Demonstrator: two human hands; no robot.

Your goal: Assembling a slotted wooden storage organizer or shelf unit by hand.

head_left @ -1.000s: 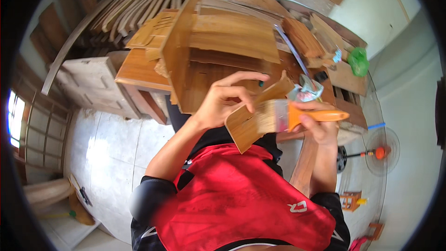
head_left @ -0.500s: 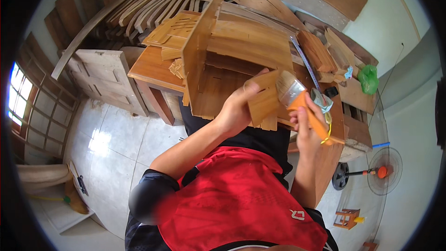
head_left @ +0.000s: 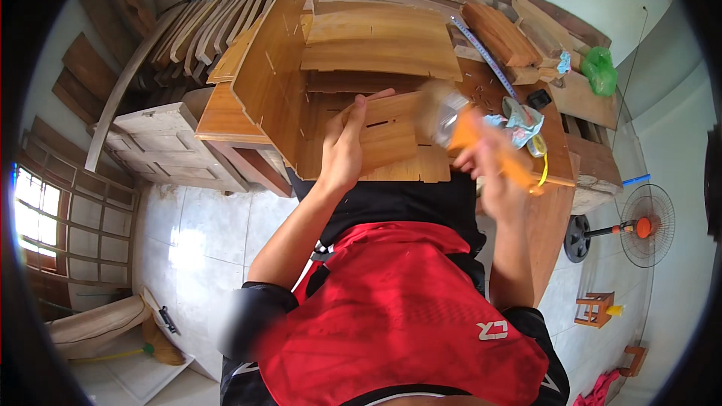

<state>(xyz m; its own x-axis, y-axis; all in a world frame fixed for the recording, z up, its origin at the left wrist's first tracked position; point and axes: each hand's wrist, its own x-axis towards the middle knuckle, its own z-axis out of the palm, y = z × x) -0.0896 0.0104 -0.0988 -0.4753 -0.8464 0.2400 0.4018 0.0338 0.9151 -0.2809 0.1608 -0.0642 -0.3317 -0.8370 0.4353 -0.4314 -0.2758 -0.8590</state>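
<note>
Seen from the head camera, the left hand (head_left: 342,152) is lying flat with its fingers spread and pressed against a small wooden panel (head_left: 391,139), holding that panel down on the workbench (head_left: 553,210). The panel is leaning against the lower front of a larger wooden assembly (head_left: 331,68), an open box-like frame of slotted boards that is standing on the bench just behind it. The right hand (head_left: 489,173) is closing around the orange handle of a paintbrush (head_left: 470,131), with the fingers wrapped tight on it; the hand and brush are blurring with motion, so the exact finger positions cannot be told. The pale bristles of the brush are touching, or sitting just at, the right edge of the small panel. To the right of the panel on the bench a crumpled rag (head_left: 519,120) is lying, and beyond it a measuring tape (head_left: 485,56) is stretching along the bench toward the back. Behind the assembly, loose planks (head_left: 188,37) are leaning in a fanned stack, and at the far right corner of the bench a green plastic bag (head_left: 599,69) is sitting. Well away from the bench, on the tiled floor to its right, a standing fan (head_left: 635,227) with an orange hub is resting, and a small wooden stool (head_left: 596,308) is standing near it.
</note>
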